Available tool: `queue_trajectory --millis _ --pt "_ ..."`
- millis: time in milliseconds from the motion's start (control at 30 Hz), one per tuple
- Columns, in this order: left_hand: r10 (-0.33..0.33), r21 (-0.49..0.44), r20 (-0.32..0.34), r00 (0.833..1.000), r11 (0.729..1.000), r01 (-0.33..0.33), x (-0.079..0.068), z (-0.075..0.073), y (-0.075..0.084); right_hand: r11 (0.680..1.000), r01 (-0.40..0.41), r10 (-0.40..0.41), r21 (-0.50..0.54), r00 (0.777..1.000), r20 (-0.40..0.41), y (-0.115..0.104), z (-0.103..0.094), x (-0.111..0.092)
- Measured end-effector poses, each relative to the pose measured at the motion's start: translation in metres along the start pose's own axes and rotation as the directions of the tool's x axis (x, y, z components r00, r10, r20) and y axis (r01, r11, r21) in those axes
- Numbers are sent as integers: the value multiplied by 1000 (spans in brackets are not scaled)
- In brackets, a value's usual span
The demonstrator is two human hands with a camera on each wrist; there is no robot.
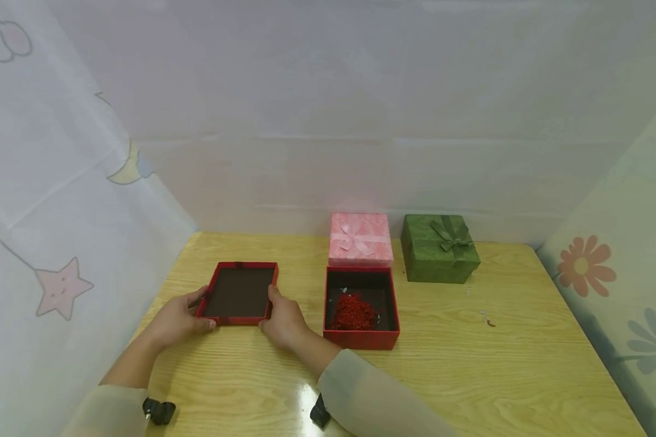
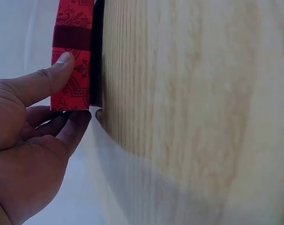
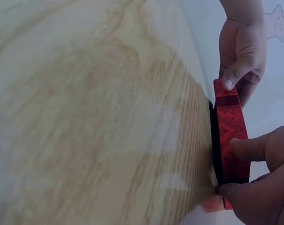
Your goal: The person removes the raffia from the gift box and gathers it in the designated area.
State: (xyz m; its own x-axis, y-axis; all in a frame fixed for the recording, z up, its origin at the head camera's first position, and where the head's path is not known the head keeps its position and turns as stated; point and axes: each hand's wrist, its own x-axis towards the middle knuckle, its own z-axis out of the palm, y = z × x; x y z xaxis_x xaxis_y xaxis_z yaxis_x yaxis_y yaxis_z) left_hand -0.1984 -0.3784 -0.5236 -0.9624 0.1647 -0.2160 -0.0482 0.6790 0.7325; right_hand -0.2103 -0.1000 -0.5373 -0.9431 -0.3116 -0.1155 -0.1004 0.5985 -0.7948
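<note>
A red patterned box lid point(image 1: 238, 294) lies with its dark inside facing up, low over the left part of the table. My left hand point(image 1: 176, 319) holds its front left corner, the thumb along the front wall. At the opposite front corner my right hand point(image 1: 285, 318) grips the lid by its right side. In the left wrist view a dark ribbon band crosses the red lid wall point(image 2: 72, 70) beside the thumb. Both hands show on the same lid wall point(image 3: 231, 124) in the right wrist view.
Right of the lid stands an open red box point(image 1: 362, 340) with red shredded paper point(image 1: 355, 312) inside. Behind it sits a pink box point(image 1: 361, 240) with a bow, and a green box point(image 1: 440, 258) to the right. Small scraps point(image 1: 489, 321) lie on the wooden table point(image 1: 503, 370).
</note>
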Motion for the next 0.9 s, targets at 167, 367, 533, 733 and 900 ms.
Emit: queue_trajectory --millis 167,367,533,733,900 --pt "-13 25 -9 1000 1000 14 12 0 2 1000 -14 15 12 998 -64 1 1 8" --pt "-30 12 -13 999 999 30 21 -1 1 999 -29 31 28 996 -88 -2 -1 15" --pt "-22 -4 -21 1000 1000 22 25 -1 -1 999 -32 31 -10 995 -93 -2 0 15" --pt "-26 8 -27 999 1000 27 25 0 0 998 -40 36 -39 995 -92 -2 1 15" --pt "-32 5 -30 999 999 32 22 0 1 999 -28 26 -23 994 -102 -2 2 15"
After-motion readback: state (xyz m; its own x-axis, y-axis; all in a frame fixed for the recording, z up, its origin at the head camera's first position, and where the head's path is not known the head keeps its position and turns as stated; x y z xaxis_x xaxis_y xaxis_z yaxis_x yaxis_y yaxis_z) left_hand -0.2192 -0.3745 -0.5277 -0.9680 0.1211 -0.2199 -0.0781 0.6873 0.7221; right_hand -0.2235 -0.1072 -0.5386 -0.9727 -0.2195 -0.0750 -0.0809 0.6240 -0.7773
